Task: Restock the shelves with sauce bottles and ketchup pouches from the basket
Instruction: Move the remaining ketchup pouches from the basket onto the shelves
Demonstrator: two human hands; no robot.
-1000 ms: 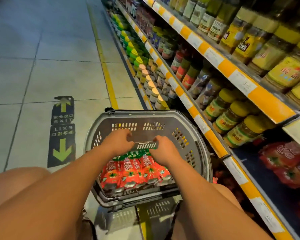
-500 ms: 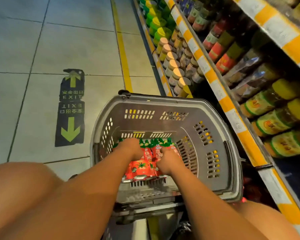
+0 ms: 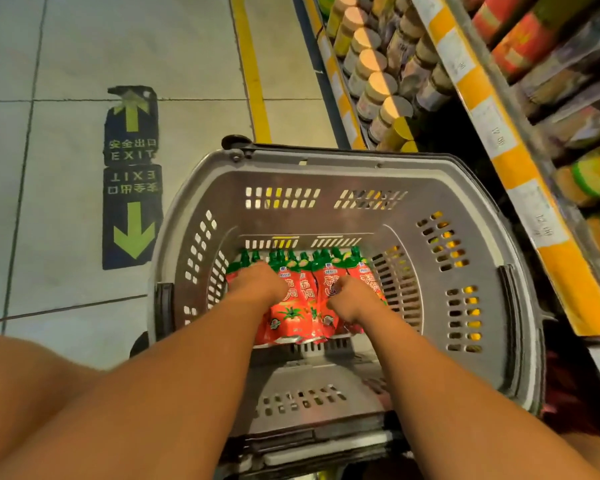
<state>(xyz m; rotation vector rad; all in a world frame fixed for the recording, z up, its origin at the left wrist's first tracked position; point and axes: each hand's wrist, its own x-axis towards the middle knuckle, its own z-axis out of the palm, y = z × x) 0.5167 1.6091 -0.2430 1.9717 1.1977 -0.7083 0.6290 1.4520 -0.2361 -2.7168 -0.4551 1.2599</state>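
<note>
The shelves [image 3: 499, 109] run up the right edge, their yellow-and-white price strips too blurred to read; jars [image 3: 371, 64] and blurred bottles stand on them. A floor sign [image 3: 132, 174] reads "EXIT" with Chinese characters and green arrows. The grey basket [image 3: 471, 209] sits on the floor beside the shelves. Inside lie red ketchup pouches [image 3: 298, 306] with green caps and Chinese lettering. The left hand [image 3: 257, 285] and right hand [image 3: 352, 299] rest curled on the pouches, fingers hidden; whether they grasp any cannot be told.
</note>
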